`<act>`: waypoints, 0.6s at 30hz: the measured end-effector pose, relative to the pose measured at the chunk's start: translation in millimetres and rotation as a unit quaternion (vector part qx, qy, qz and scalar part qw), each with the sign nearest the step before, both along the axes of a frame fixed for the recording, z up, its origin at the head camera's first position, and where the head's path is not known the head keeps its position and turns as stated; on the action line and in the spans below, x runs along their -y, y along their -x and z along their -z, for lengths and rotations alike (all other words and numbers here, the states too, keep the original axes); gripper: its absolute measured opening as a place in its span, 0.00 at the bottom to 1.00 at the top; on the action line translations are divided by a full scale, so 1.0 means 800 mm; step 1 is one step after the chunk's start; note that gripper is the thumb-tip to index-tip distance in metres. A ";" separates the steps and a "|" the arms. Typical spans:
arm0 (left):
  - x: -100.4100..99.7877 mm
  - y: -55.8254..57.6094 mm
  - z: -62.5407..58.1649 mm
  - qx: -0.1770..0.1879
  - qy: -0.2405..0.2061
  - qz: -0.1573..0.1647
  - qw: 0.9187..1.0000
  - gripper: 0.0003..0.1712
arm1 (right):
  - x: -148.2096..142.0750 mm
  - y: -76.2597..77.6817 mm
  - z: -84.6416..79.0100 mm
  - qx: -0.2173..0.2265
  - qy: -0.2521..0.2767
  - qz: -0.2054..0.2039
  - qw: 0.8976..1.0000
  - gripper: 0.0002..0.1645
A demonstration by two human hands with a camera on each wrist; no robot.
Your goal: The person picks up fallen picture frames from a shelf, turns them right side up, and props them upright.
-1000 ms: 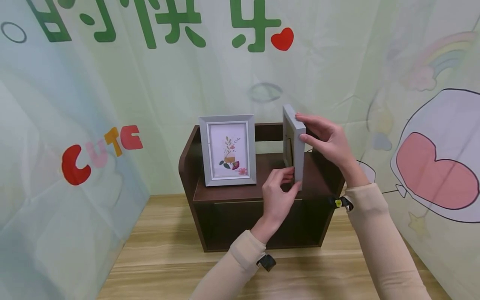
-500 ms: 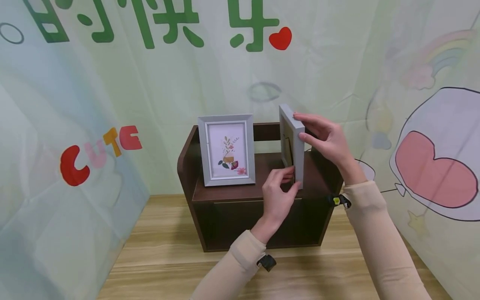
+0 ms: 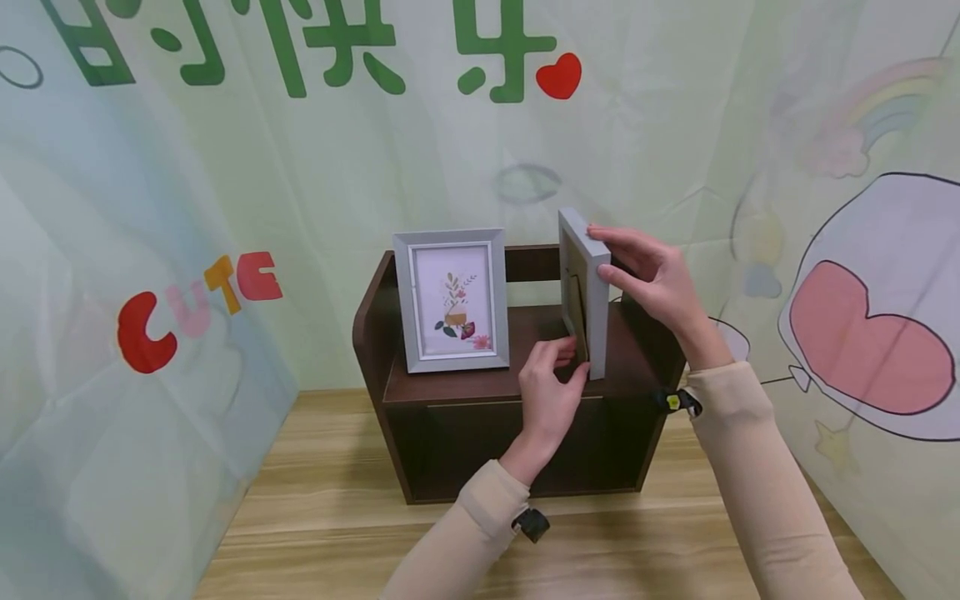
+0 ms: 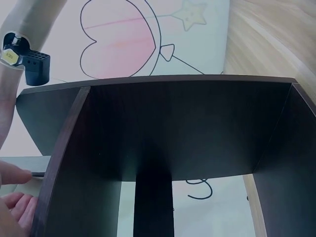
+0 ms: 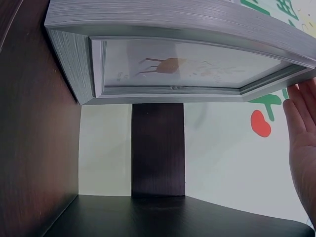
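A grey picture frame point(image 3: 597, 321) stands nearly edge-on at the right of the dark brown shelf's point(image 3: 543, 317) upper board, its back turned left. My right hand point(image 3: 660, 279) grips its upper front edge with thumb and fingers. Low behind the frame, my left hand point(image 3: 551, 396) pinches the brown fold-out stand point(image 3: 577, 312), which is angled off the back. From the right wrist camera, the frame's glazed front point(image 5: 197, 66) shows a floral print, with the right hand point(image 5: 303, 128) at its far end. Only the left fingertips point(image 4: 15, 174) appear in the left wrist view, beside the shelf board.
A second grey picture frame point(image 3: 457, 300) with a flower print stands upright at the shelf's left, facing me. The shelf's side panels point(image 3: 373, 325) rise on both sides. Below lies a wood-grain table point(image 3: 322, 475), with a printed cloth backdrop point(image 3: 315, 183) behind.
The right-hand frame has turned slightly, showing more of its back. My left hand has shifted a little left, from the frame's lower edge to the stand. The right hand keeps its grip.
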State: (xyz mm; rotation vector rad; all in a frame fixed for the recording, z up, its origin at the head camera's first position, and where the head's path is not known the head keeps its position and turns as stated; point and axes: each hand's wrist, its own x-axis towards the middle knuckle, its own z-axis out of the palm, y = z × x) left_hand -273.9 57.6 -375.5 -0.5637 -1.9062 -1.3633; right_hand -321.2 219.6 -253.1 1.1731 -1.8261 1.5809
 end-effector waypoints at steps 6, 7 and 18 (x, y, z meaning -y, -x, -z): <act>-0.001 0.002 0.001 0.009 0.004 -0.005 1.000 0.14 | 0.004 -0.008 -0.005 0.007 -0.004 0.006 1.000 0.26; -0.001 0.002 0.001 0.011 0.005 -0.007 1.000 0.13 | 0.005 -0.012 -0.007 0.008 -0.004 0.008 1.000 0.26; -0.004 0.001 -0.001 0.037 0.024 -0.013 0.999 0.12 | 0.006 -0.005 -0.003 0.014 -0.005 0.011 1.000 0.26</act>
